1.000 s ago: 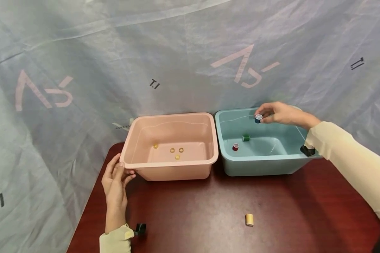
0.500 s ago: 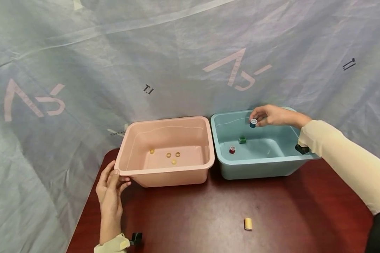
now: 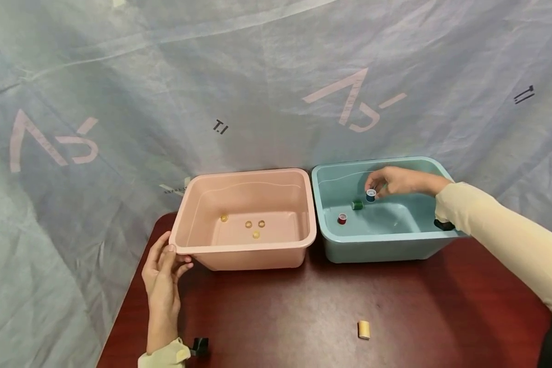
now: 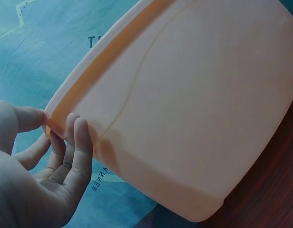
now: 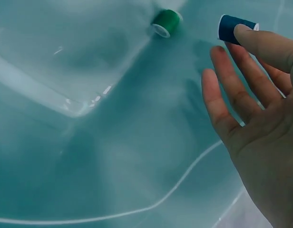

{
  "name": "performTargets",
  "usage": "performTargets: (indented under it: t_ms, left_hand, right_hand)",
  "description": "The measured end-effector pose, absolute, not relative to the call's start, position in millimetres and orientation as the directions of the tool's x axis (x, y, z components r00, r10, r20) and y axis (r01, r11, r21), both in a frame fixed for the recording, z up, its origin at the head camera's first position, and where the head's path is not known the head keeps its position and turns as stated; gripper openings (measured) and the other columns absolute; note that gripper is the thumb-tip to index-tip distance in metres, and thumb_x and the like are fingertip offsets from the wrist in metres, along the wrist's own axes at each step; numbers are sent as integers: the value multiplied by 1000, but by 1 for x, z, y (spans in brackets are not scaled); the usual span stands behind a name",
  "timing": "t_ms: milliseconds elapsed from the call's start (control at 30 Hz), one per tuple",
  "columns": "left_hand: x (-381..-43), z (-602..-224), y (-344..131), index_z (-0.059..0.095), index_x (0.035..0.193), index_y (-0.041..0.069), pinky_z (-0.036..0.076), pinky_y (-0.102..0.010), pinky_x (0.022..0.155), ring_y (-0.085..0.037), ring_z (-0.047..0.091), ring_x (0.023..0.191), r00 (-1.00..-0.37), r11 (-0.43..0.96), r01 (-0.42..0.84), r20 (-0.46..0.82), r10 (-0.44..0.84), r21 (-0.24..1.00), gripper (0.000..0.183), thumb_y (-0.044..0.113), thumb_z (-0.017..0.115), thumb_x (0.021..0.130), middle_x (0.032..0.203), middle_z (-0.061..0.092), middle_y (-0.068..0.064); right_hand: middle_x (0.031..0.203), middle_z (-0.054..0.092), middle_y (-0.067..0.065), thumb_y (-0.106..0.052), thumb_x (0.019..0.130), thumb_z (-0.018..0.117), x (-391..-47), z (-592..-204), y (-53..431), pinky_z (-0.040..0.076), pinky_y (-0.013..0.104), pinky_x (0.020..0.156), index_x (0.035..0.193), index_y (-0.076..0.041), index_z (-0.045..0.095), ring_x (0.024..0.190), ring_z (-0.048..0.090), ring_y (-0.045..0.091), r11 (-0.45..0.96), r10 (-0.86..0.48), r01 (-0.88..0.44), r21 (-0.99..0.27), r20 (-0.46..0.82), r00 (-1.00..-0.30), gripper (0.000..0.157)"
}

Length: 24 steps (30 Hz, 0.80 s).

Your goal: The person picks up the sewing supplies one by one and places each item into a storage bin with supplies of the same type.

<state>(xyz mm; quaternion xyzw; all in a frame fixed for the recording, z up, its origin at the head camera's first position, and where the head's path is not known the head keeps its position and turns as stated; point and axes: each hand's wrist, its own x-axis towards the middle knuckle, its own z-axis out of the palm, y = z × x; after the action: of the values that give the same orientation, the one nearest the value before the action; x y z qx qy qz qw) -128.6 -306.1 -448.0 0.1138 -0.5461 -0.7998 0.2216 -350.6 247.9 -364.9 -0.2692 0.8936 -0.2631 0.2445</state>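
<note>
My right hand [image 3: 395, 181] pinches a blue thread spool [image 3: 370, 196] between thumb and fingers, inside the blue-green basin [image 3: 372, 247]. Below and left of it, a green thread spool [image 3: 357, 205] lies on its side and a red thread spool [image 3: 342, 219] sits near the basin's left end. The right wrist view shows the thumb on the blue spool's thread, with the green spool apart from the hand. At the near left corner of the pink basin [image 3: 253, 259], my left hand [image 3: 161, 278] pinches the rim. In the left wrist view its thumb and fingers meet at that corner.
Several small yellowish rings or rolls [image 3: 256, 234] lie in the pink basin. A yellow thread spool [image 3: 364, 329] rests on the dark red table [image 3: 276, 317] in front of the basins. Behind both hangs a grey printed sheet [image 3: 257, 92].
My right hand has lowered the blue spool deeper into the blue-green basin. The left hand keeps its hold on the pink rim. The head view has shifted slightly.
</note>
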Motion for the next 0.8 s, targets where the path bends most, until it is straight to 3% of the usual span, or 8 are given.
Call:
performTargets:
  t_ms: [200, 600, 800]
  left_hand:
    - [-123, -447, -308, 59, 146, 8, 63, -25, 55, -14, 68, 65, -861, -283, 218, 48, -506, 934, 41, 11, 63, 105, 103, 69, -5]
    - [-120, -451, -310, 52, 150, 1, 63, -25, 55, -14, 69, 65, -860, -264, 236, 74, -505, 935, 47, 11, 62, 105, 102, 69, -4]
    - [-121, -449, -311, 58, 146, 7, 63, -25, 56, -13, 69, 65, -858, -233, 222, 76, -507, 947, 42, 12, 63, 105, 101, 70, -3]
  right_hand:
    - [112, 70, 13, 4, 91, 72, -350, -378, 241, 60, 28, 78, 115, 0, 68, 103, 70, 26, 693, -664, -417, -588, -297, -686, 25]
    - [108, 70, 5, -2, 93, 75, -350, -404, 224, 59, 29, 77, 112, -6, 69, 97, 67, 19, 673, -726, -545, -499, -307, -615, 20]
    - [106, 69, 5, -4, 95, 75, -352, -415, 220, 57, 26, 74, 111, -9, 69, 96, 66, 18, 667, -741, -566, -485, -345, -577, 18]
